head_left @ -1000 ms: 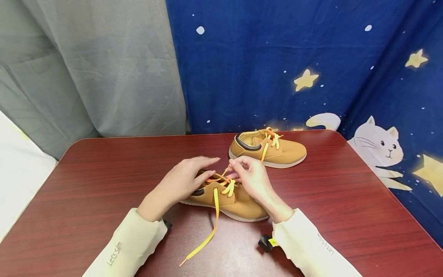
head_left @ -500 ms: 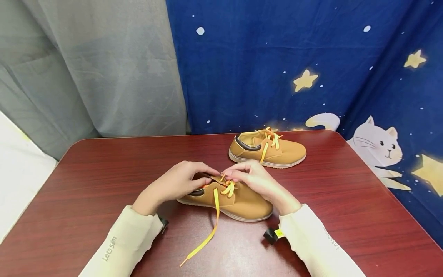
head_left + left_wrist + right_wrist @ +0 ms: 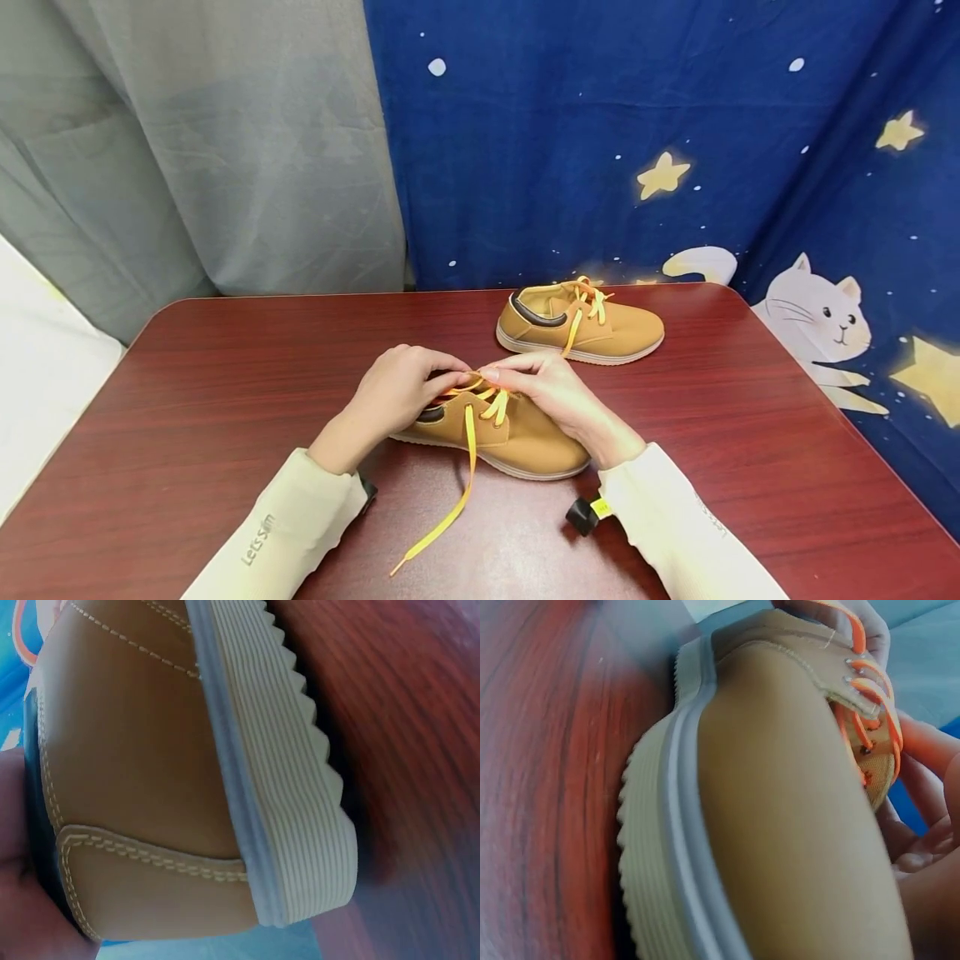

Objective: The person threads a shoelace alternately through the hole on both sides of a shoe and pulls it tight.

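Note:
A tan lace-up shoe [image 3: 536, 442] stands on the table, its toe to the right. Its yellow-orange shoelace [image 3: 468, 467] runs through the eyelets, and one loose end trails down the near side onto the tabletop. My left hand [image 3: 397, 387] is over the shoe's opening, thumb and fingers pinching the lace near the top eyelets. From the right, my right hand [image 3: 551, 392] pinches at the lace by the far eyelet flap, its fingertips close to the left ones. In the right wrist view, right-hand fingers [image 3: 926, 746] lie against the far flap and orange lace. The left wrist view shows the shoe's heel [image 3: 142, 892].
A matching tan shoe [image 3: 622, 329], laced, stands behind at the table's back edge. The dark red table [image 3: 225, 358] has grey [image 3: 285, 167] and blue [image 3: 525, 167] curtains behind it. Small black devices sit at both sleeve cuffs.
A second ago the hands were farther apart, with the right one lifting lace above the shoe. The right hand has come down and left, and the fingertips now nearly meet over the eyelets.

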`<action>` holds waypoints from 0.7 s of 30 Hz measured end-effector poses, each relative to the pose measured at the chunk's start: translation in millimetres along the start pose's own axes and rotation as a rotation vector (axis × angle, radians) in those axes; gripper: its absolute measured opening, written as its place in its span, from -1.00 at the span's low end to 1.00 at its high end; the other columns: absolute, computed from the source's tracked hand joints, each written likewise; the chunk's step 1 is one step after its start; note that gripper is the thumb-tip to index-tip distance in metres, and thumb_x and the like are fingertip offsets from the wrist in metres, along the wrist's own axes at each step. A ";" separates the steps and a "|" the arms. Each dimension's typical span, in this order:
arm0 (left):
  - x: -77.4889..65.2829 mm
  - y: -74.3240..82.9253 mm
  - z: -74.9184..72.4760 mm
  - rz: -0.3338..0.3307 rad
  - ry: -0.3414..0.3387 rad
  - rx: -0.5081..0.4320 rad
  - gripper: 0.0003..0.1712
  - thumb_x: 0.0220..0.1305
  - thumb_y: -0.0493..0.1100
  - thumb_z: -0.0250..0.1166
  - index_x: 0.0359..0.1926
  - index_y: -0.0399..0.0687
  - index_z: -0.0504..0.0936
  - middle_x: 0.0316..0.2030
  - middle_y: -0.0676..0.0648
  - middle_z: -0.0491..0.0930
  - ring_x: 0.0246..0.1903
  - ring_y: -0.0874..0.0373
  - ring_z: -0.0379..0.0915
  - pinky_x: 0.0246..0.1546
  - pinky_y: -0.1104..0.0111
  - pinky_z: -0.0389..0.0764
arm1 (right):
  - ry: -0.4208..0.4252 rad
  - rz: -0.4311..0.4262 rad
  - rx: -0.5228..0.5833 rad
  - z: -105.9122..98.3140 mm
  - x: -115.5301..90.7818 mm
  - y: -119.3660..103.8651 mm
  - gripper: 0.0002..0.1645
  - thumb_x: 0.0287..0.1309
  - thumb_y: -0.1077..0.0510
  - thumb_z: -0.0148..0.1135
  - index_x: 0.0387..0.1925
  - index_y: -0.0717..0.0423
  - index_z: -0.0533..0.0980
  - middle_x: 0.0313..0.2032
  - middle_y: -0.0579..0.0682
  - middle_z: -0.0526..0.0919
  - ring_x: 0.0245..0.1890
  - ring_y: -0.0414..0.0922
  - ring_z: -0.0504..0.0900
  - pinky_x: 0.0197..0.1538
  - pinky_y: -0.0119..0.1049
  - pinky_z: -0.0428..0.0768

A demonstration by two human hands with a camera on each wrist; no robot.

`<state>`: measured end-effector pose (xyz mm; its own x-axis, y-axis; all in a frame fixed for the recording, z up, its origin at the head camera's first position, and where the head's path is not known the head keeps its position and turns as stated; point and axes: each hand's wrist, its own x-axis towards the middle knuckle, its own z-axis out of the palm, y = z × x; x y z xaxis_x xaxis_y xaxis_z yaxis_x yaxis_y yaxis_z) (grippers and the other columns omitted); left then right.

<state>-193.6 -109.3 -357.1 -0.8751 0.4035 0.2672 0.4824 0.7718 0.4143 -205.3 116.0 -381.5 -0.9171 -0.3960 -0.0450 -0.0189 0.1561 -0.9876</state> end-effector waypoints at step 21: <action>-0.6 2.5 1.2 -0.006 0.005 0.015 -0.84 0.32 0.03 0.36 -0.16 0.21 0.83 -0.29 0.13 0.80 -0.32 0.18 0.67 -0.26 0.28 0.60 | 0.216 -0.002 0.017 11.7 5.2 -8.0 -0.65 0.39 0.11 0.22 -0.11 0.40 0.61 -0.45 -0.16 0.76 -0.39 -0.30 0.71 -0.25 -0.44 0.65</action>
<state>-191.9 -107.0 -357.3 -0.8777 0.3962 0.2695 0.4765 0.7815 0.4029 -205.3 102.1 -375.6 -0.9812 -0.1927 -0.0112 -0.0161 0.1393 -0.9901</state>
